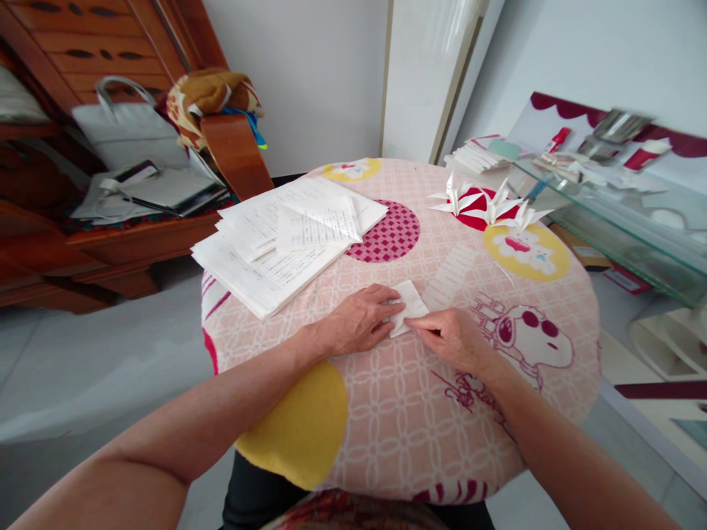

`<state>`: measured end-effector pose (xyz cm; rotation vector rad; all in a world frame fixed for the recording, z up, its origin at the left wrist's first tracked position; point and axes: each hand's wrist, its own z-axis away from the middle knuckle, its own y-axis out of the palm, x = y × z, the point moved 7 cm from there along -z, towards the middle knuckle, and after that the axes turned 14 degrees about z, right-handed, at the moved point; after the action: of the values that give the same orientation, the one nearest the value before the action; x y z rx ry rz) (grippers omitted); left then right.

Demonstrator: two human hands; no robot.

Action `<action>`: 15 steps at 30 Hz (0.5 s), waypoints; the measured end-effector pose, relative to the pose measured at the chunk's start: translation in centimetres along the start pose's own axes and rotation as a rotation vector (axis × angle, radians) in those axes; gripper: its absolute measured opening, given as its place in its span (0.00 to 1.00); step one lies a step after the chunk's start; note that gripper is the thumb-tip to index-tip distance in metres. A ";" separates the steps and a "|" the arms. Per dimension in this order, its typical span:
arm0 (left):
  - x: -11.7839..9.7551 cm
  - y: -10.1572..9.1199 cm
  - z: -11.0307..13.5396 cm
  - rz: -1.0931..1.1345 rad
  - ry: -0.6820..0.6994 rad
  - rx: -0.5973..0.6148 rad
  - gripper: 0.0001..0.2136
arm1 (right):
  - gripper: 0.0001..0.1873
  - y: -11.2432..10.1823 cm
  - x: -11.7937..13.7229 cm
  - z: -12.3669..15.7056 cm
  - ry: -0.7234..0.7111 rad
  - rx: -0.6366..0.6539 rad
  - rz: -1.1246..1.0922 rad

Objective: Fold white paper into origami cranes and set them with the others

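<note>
A small folded piece of white paper [409, 303] lies on the cloth-covered round table [381, 397]. My left hand [361, 318] rests flat across its left side, fingers stretched out and pressing it down. At its lower right edge, my right hand [450, 338] has the index finger extended onto the paper, with the other fingers curled in. The right thumb is mostly hidden. Several folded white paper cranes [491, 206] stand together toward the table's far right.
A stack of printed sheets [281, 272] covers the table's left part, with a loose folded sheet [320, 223] on top. On the right stands a glass shelf [618, 228] with assorted items. A wooden bench [143, 246] at left holds a grey bag [129, 132].
</note>
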<state>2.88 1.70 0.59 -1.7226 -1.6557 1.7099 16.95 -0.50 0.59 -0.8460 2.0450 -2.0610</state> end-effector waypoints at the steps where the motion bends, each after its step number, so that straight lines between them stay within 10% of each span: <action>1: 0.0 0.0 0.0 -0.003 0.000 -0.001 0.17 | 0.16 0.1 0.0 0.0 0.005 0.010 0.000; 15: -0.2 -0.1 -0.1 -0.019 0.023 -0.009 0.16 | 0.14 0.5 1.8 0.2 -0.023 0.106 -0.038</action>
<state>2.96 1.58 0.82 -1.7187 -1.6665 1.6709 15.42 -1.51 0.66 -0.8928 1.9032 -2.1477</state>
